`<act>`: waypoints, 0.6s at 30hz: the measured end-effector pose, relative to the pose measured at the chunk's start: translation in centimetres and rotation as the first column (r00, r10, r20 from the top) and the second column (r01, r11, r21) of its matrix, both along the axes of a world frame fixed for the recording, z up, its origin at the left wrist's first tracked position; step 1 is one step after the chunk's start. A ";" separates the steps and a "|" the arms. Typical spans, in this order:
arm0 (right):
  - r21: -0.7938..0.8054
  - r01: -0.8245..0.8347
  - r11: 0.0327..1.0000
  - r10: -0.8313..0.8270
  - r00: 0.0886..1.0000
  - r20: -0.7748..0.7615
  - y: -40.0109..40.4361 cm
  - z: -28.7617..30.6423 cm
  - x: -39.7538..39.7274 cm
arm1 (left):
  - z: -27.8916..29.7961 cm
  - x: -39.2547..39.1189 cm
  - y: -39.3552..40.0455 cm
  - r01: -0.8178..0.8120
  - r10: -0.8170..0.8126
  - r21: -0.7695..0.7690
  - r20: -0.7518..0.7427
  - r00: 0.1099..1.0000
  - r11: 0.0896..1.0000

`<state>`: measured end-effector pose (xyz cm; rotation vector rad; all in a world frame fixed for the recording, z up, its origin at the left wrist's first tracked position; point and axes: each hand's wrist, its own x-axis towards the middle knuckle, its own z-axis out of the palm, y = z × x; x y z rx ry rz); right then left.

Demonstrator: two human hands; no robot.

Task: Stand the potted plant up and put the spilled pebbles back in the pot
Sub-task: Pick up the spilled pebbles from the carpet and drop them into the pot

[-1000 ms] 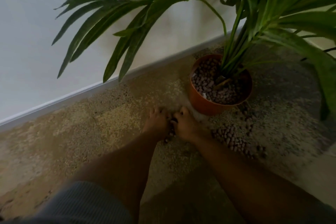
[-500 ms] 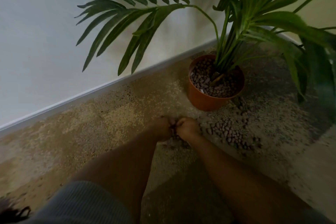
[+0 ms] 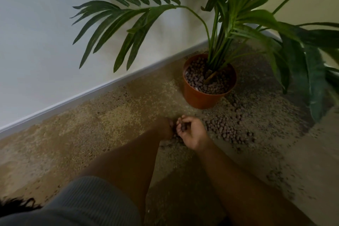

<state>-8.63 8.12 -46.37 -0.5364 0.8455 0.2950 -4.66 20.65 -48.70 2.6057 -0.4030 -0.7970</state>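
An orange plastic pot (image 3: 200, 99) stands upright on the speckled floor near the wall, holding a green palm-like plant (image 3: 222, 29) and brown clay pebbles (image 3: 205, 80) inside it. More spilled pebbles (image 3: 225, 128) lie on the floor in front and to the right of the pot. My right hand (image 3: 192, 134) is turned palm up and cupped around a few pebbles. My left hand (image 3: 167, 128) touches it from the left, fingers curled down at the floor; what it holds is hidden.
A white wall with a pale baseboard (image 3: 91, 93) runs diagonally behind the pot. Long leaves (image 3: 311, 82) hang low at the right. A grey ribbed sleeve (image 3: 82, 202) shows at the bottom left. The floor (image 3: 91, 134) is speckled beige.
My right hand has turned palm up with pebbles in it. Both hands drew back slightly from the pot, and the view shifted so the pot sits farther away.
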 end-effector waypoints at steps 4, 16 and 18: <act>0.034 0.031 0.999 -0.031 1.000 0.003 -0.5 0.1 -0.5 | 0.1 -0.2 0.0 -0.483 0.372 -0.288 -0.364 0.854 0.827; 0.011 0.148 0.989 -0.148 0.989 0.019 -0.2 3.2 0.2 | 4.9 -0.1 -1.3 -0.957 0.049 -0.280 -0.958 0.284 0.079; 0.010 0.191 0.981 -0.192 0.981 0.030 -0.1 3.8 0.5 | 5.2 0.1 -1.7 -0.966 -0.009 -0.258 -0.966 0.258 0.000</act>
